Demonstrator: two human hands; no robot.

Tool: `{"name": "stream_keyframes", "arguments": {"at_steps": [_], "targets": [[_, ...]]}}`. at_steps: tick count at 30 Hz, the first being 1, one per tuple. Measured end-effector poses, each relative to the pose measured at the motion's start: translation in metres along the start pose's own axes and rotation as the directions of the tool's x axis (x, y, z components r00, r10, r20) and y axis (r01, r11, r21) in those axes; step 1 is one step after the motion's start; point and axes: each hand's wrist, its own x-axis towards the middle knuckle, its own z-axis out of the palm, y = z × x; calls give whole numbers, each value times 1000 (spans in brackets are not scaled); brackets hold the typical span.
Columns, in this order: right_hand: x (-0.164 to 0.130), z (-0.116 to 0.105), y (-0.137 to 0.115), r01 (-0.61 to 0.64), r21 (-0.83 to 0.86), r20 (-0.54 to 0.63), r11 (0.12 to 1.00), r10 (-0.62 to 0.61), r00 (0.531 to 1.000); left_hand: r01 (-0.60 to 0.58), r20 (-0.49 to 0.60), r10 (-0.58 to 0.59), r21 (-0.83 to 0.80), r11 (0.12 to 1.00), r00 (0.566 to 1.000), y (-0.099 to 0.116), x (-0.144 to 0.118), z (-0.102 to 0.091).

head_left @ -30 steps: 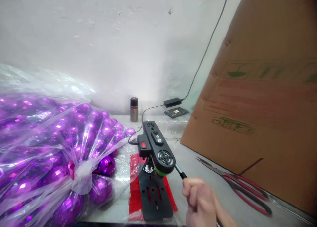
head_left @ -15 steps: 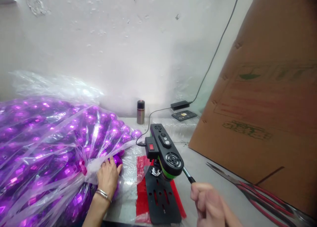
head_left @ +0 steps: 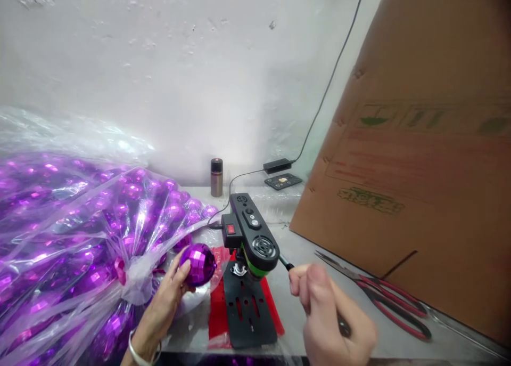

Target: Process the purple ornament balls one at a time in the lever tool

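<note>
A shiny purple faceted ball ornament (head_left: 198,265) is gripped by my left hand (head_left: 170,294), thumb in front and fingers behind. Its small stub points right, towards a small black bench machine (head_left: 255,233) with a red switch and round vents. My right hand (head_left: 333,312) is closed around the black grip of the machine's metal lever (head_left: 284,262), right of the machine head. Below that head lies a slotted black base plate (head_left: 251,315) on a red sheet (head_left: 217,323). A clear plastic bag (head_left: 136,275) full of similar purple balls fills the left side.
Large scissors (head_left: 393,305) with red and black handles lie at right before a tall cardboard box (head_left: 399,158). Along the wall are a bronze canister with a black cap (head_left: 216,178), a power adapter (head_left: 277,166) and a phone (head_left: 282,181). Cables run to the machine.
My left hand has come away from the bag's gathered neck and now holds a purple ball up beside the machine. My right hand stays on the lever. The view has shifted slightly right.
</note>
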Motion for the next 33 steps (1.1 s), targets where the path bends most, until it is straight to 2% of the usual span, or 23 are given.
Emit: {"name": "stream_keyframes", "arguments": {"at_steps": [2, 3, 5, 7, 10, 17, 26, 30, 33], "targets": [[3, -1, -1, 21, -12, 22, 1000, -21, 1000, 115, 51, -110, -105, 988, 993, -17, -14, 12], [4, -2, -2, 30, -13, 29, 999, -29, 999, 128, 43, -124, -106, 986, 991, -27, -19, 18], [4, -2, -2, 41, -5, 32, 999, -41, 999, 89, 1, -89, -55, 995, 996, -48, -25, 31], [3, -2, -1, 45, 3, 33, 999, -45, 998, 13, -16, -12, 67, 998, 1000, -66, -26, 45], [2, -2, -1, 52, 6, 38, 999, -52, 998, -74, 0, 76, 230, 970, 997, -81, -23, 61], [1, -2, -5, 46, 16, 34, 999, -46, 998, -187, 65, 176, 425, 886, 982, -81, -18, 76], [2, 0, -7, 9, 55, 53, 998, -12, 999, -220, 77, 209, 466, 857, 975, -91, -12, 75], [-2, 7, -16, -101, 78, -24, 992, 103, 994, -265, 163, 212, 478, 837, 964, -95, -11, 72], [-5, 12, -25, -200, 79, -75, 976, 206, 976, -319, 150, 282, 502, 804, 948, -101, -10, 79]]}}
